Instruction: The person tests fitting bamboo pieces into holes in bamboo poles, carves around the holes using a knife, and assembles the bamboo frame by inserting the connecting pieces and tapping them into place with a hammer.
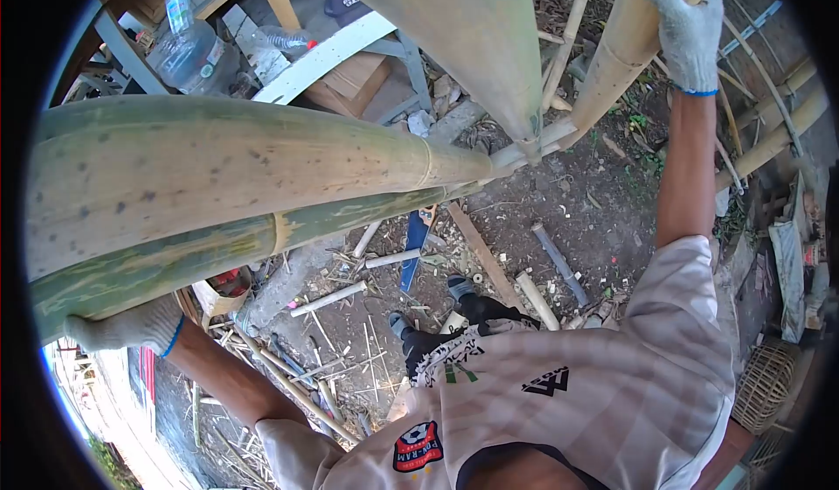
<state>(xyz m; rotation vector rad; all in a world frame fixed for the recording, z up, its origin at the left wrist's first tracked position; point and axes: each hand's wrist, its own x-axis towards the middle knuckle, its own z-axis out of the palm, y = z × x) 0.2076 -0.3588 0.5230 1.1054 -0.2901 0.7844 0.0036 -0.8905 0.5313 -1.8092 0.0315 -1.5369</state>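
My left hand (131, 325), in a white knit glove with a blue cuff, is at the lower left, pressed against the underside of a green bamboo pole (175, 267). Its fingertips are partly hidden by the pole. A thicker, paler bamboo pole (236, 154) with dark spots lies along the green one. At the upper right, my right hand (686, 36), gloved alike, grips an upright tan bamboo pole (625, 53), its fingers partly behind it. Another wide bamboo pole (472, 36) stands in the top middle. The poles come together at a crosswise bamboo piece (533, 147).
A handsaw (414, 250) lies on the littered ground among bamboo offcuts (328, 299) and a flat wooden strip (485, 254), close to my feet. A white bench (336, 53) with plastic bottles stands at the upper left. A woven basket (763, 385) is at right.
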